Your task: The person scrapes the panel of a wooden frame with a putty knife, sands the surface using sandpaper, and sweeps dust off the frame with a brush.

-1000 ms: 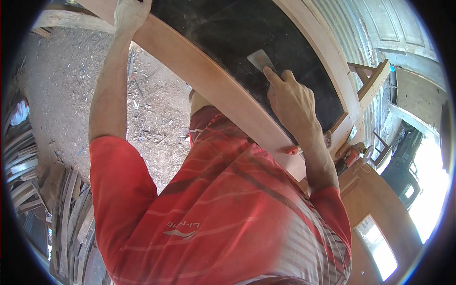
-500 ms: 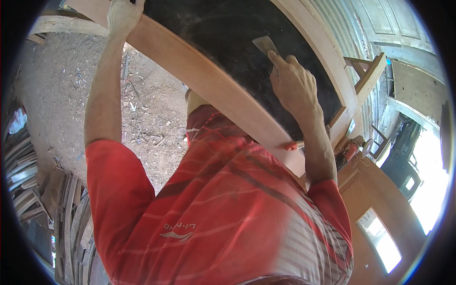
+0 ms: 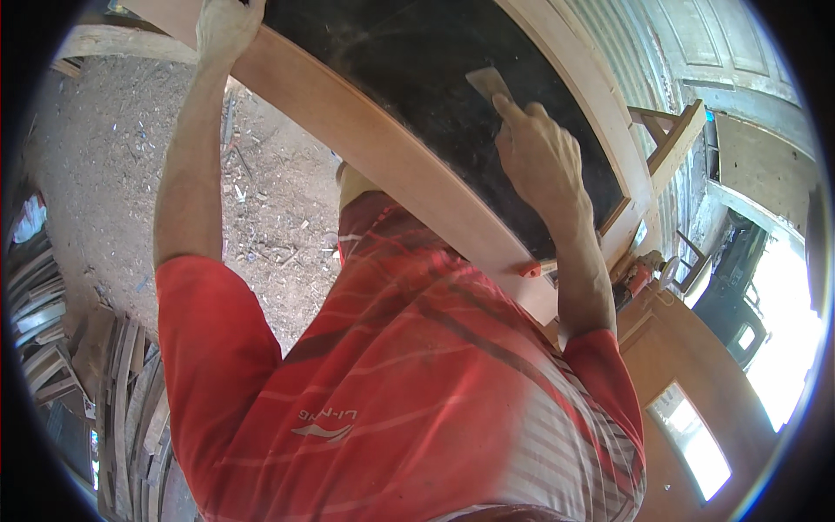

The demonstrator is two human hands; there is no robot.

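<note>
My right hand (image 3: pixel 541 157) is closed around a scraper with a flat pale blade (image 3: pixel 489 83), index finger stretched along it. The blade is over a dark, dusty panel (image 3: pixel 417 78) set in a wooden frame (image 3: pixel 374 143). At the top left my left hand (image 3: pixel 224 35) grips the near rail of that frame; its fingertips are partly cut off by the picture's edge. A small red object (image 3: pixel 531 270) sits at the frame's near right end, close to my right forearm.
Wood shavings litter the dirt floor (image 3: pixel 278 217) left of the frame. Stacked boards (image 3: pixel 130 391) lie at the lower left. On the right stand a wooden brace (image 3: pixel 678 143), a red power tool (image 3: pixel 639 277) and a brown door (image 3: pixel 731 374) with a bright opening. Corrugated sheeting (image 3: pixel 626 52) rises behind.
My right hand and the scraper have shifted very slightly to the right and nearer over the dark panel. My left hand stays on the frame.
</note>
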